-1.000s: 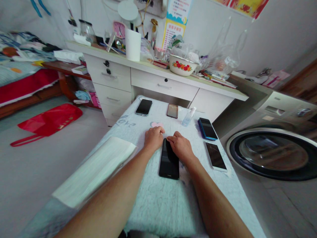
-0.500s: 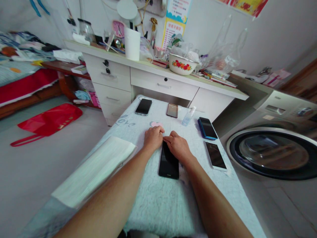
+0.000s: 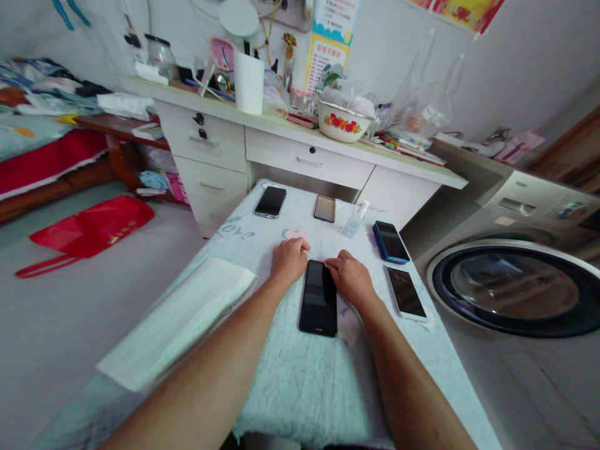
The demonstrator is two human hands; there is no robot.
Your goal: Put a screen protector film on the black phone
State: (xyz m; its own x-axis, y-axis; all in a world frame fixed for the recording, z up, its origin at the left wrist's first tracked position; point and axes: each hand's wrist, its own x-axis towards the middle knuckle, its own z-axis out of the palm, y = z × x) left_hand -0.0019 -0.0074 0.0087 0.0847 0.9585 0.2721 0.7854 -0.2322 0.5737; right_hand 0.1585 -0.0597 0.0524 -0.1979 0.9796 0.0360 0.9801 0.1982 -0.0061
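A black phone (image 3: pixel 319 299) lies screen up on the cloth-covered table, its glossy face reflecting light. My left hand (image 3: pixel 289 257) rests just beyond its upper left corner, fingers curled closed. At the upper right corner, the fingertips of my right hand (image 3: pixel 350 275) are pressed together and touch the phone's edge. Whatever either hand may pinch is hidden or too small to make out. To the right lie a white phone (image 3: pixel 407 292) and a dark phone with blue edges (image 3: pixel 392 242). Farther back are another black phone (image 3: pixel 270 202), a brownish phone case (image 3: pixel 324 209) and a clear spray bottle (image 3: pixel 356 219).
A folded whitish cloth or paper (image 3: pixel 180 322) lies along the table's left side. Behind stands a white desk (image 3: pixel 307 156) bearing a flowered enamel bowl (image 3: pixel 344 122) and a paper roll (image 3: pixel 249 83). A washing machine (image 3: pixel 515 219) is at right; a red bag (image 3: pixel 94 225) lies on the floor.
My right fingertips have slid rightward along the phone's top edge, from near its upper left corner to the upper right. More of the screen shows. My left hand has stayed about where it was.
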